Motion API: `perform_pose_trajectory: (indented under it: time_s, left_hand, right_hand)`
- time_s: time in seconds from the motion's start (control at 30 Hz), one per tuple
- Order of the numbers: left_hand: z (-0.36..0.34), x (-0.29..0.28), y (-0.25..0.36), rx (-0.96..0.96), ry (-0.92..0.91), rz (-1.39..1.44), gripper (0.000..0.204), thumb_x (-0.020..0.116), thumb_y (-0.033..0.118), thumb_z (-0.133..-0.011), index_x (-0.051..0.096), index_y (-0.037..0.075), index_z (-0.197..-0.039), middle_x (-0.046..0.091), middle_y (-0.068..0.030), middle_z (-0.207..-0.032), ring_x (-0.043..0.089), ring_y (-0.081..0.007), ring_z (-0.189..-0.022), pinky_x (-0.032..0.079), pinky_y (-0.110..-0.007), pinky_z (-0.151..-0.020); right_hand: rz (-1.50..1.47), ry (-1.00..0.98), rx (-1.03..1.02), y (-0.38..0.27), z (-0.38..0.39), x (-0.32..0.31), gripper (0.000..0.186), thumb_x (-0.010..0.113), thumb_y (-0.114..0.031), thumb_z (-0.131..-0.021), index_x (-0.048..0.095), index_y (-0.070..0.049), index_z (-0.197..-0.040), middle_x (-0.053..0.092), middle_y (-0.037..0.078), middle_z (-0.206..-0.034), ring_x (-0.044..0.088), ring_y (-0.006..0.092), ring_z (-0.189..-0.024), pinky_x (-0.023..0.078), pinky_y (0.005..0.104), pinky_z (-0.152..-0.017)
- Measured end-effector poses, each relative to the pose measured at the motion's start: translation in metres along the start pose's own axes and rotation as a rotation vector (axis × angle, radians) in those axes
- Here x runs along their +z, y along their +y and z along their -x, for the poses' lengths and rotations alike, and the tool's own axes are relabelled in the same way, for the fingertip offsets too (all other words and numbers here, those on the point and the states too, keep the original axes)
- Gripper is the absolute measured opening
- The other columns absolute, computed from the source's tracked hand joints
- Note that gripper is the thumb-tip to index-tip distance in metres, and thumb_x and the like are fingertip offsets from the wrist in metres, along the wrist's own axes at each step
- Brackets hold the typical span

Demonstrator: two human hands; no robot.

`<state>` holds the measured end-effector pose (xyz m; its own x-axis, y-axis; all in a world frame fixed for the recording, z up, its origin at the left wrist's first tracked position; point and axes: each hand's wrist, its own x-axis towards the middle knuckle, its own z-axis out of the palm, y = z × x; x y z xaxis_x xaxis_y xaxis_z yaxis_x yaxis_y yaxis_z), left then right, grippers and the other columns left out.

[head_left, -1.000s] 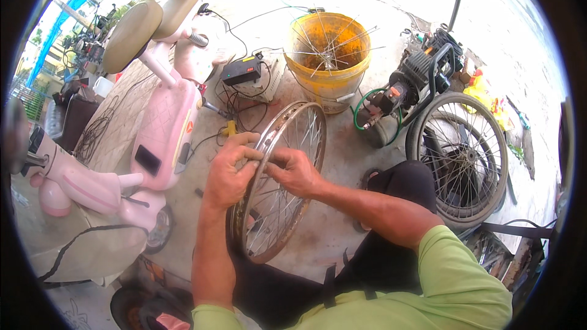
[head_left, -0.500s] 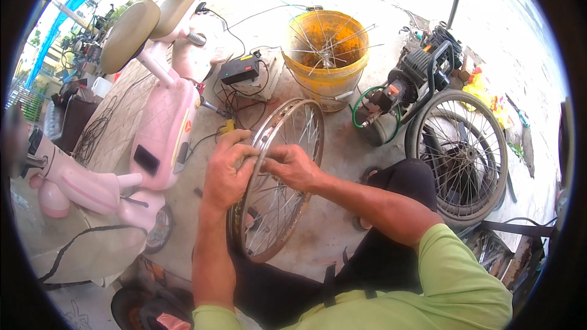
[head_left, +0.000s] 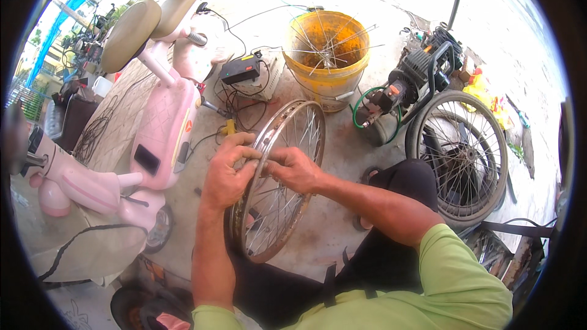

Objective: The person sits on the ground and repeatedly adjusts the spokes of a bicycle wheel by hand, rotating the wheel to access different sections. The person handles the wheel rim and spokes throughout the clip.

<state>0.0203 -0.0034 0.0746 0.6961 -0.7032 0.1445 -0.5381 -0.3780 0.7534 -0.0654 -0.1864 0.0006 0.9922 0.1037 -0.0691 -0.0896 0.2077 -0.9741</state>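
A rusty bicycle wheel rim (head_left: 249,223) without a tyre stands upright and tilted between my legs, with thin metal spokes (head_left: 282,198) strung inside it. My left hand (head_left: 227,174) is at the rim's outer face, thumb and fingers pinched together against it. Whatever small part lies between those fingertips is hidden. On the inner side of the rim, opposite the left fingertips, my right hand (head_left: 295,170) is closed in a pinch at a spoke's end. The fingers cover the exact spot where spoke and rim meet.
Beyond the rim stands a yellow bucket (head_left: 336,88) with a hub and loose spokes across its mouth. A pink electric scooter (head_left: 162,128) is at left, near a black charger box (head_left: 239,69) and cables. To the right are an air compressor (head_left: 416,70) and a tyred wheel (head_left: 502,168).
Both hands stay at the same place on the rim. The fingers have shifted only slightly, and the rim has barely moved.
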Motion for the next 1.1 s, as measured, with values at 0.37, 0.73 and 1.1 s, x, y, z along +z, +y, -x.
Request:
perform_pose_trajectory:
  time_s: [0.37,0.73,1.1]
  left_hand:
    - [-0.003,0.001,0.000,-0.022,-0.008,0.033,0.017,0.071,-0.002,-0.086,0.076,0.000,-0.101,0.067,-0.0178,-0.135,0.064,-0.0338,-0.127,0.049,-0.041,-0.109]
    - [-0.001,0.000,0.001,0.006,0.066,-0.073,0.018,0.075,0.001,-0.085,0.078,0.002,-0.103,0.067,-0.0183,-0.135,0.064,-0.0342,-0.128,0.049,-0.042,-0.109]
    - [-0.006,0.002,0.003,0.012,0.002,0.024,0.015,0.071,-0.002,-0.084,0.076,0.000,-0.098,0.069,-0.0171,-0.132,0.065,-0.0336,-0.127,0.050,-0.042,-0.108]
  right_hand:
    - [0.162,0.144,-0.057,0.012,-0.002,0.005,0.030,0.074,-0.025,-0.102,0.076,0.001,-0.118,0.076,0.009,-0.091,0.067,0.0149,-0.083,0.055,0.0375,-0.075]
    - [0.054,0.048,-0.029,0.002,-0.006,0.002,0.032,0.067,-0.027,-0.108,0.074,0.003,-0.117,0.074,0.008,-0.091,0.065,0.0122,-0.086,0.056,0.0348,-0.079]
    - [0.035,0.151,-0.079,0.020,-0.005,0.009,0.031,0.074,-0.024,-0.104,0.074,0.003,-0.119,0.076,0.008,-0.096,0.067,0.0124,-0.087,0.057,0.0351,-0.078]
